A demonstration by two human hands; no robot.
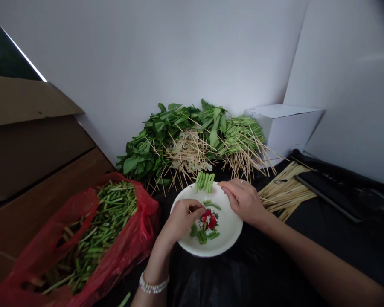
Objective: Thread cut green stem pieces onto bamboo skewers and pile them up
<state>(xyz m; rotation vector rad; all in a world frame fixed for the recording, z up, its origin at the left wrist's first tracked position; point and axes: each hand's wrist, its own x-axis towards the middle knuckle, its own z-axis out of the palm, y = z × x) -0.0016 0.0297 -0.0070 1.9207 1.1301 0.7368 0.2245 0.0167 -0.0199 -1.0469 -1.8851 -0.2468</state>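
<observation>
A white bowl [232, 234] with a red flower print stands in front of me, with several short green stem pieces [202, 236] lying in it. Over the bowl's left half, my left hand [183, 218] has thumb and fingertips drawn together; anything between them is too small to make out. At the right rim my right hand [243, 200] is closed in a pinch beside a row of green stem pieces [205, 182]. They sit side by side over the far rim, seemingly threaded on a skewer whose stick is mostly hidden by the fingers.
To the left lies an open red plastic bag [145, 213] full of cut stems. Behind the bowl are leafy greens [141, 157] and filled skewers [243, 136]. Bare wooden skewers [284, 192] lie at right, near a white box [291, 125]. A cardboard box [28, 136] stands left.
</observation>
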